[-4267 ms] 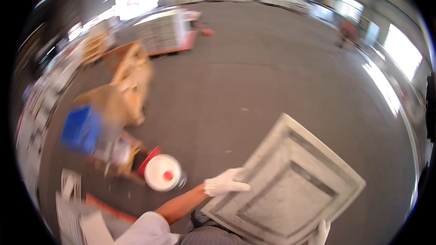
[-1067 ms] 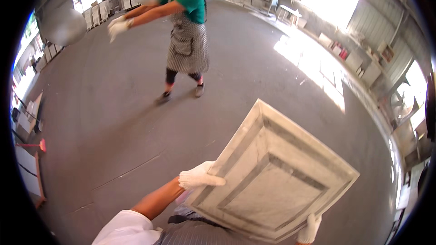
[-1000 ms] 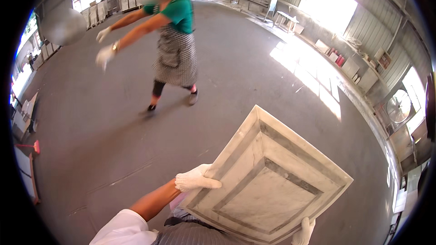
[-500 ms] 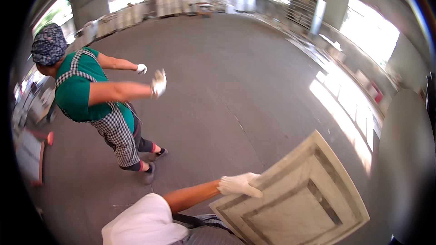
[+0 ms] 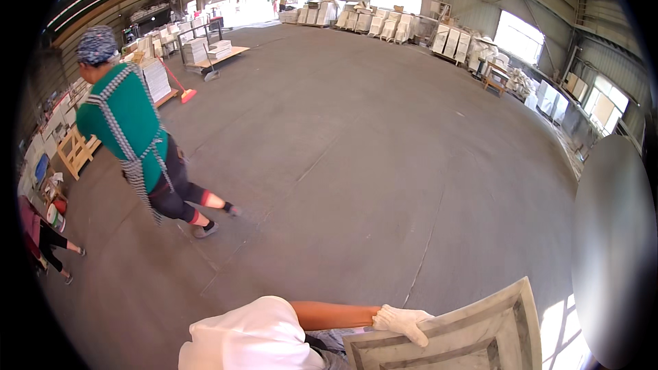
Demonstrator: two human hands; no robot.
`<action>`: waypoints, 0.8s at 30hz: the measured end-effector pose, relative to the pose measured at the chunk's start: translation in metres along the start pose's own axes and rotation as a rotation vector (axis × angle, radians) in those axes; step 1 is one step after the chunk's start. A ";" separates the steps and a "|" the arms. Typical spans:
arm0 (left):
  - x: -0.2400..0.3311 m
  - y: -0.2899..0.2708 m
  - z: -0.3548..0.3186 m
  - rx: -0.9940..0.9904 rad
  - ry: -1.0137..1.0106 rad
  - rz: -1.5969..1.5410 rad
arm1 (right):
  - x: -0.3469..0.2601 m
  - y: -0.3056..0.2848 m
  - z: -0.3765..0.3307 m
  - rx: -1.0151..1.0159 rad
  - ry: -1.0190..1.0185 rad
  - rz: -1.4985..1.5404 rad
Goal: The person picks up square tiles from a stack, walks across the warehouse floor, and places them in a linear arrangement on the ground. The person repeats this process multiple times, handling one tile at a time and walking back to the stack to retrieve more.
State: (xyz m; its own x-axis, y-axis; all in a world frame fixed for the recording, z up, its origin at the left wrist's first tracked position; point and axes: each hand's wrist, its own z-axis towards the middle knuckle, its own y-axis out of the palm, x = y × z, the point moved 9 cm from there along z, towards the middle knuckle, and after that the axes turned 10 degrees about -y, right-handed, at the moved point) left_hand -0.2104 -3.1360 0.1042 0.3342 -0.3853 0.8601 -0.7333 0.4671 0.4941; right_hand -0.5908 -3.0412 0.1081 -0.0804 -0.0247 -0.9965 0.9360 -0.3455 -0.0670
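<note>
My left hand (image 5: 402,323), in a white work glove, comes in from the lower edge and grips the upper left edge of a marble panel (image 5: 449,339). The thumb lies on the face, and the other fingers are mostly hidden. This flat, pale panel has darker grey bands set as frames one inside another. It is held tilted in front of me, and its lower part is cut off by the picture's edge. My right hand is not in view.
A co-worker (image 5: 130,123) in a green shirt and checked apron is at the left, back turned. Another person (image 5: 51,240) shows at the left rim. A red broom (image 5: 187,95) stands near stacked slabs (image 5: 156,81). Wrapped slabs (image 5: 394,26) line the far wall.
My view has swung left, bringing in the doorway and slab stacks. The panel sits lower in the picture, still in my left hand. The co-worker has turned away, and the outstretched arms no longer show.
</note>
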 end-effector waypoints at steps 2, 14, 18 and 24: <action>0.025 -0.052 0.054 0.003 0.007 0.035 | 0.006 0.043 0.068 -0.009 -0.029 0.032; 0.237 -0.285 0.353 -0.097 0.012 0.072 | 0.013 0.235 0.427 -0.015 -0.252 -0.359; 0.299 -0.372 0.451 -0.068 0.046 0.049 | 0.019 0.335 0.581 -0.082 -0.190 -0.328; 0.399 -0.530 0.579 0.163 -0.030 0.186 | 0.018 0.475 0.820 -0.245 -0.136 -0.407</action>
State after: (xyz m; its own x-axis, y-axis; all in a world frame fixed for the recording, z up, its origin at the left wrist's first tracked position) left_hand -0.0311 -3.9988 0.1123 0.1691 -0.3291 0.9290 -0.8671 0.3984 0.2989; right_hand -0.4287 -3.9747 0.1003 -0.4847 -0.0615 -0.8725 0.8712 -0.1221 -0.4754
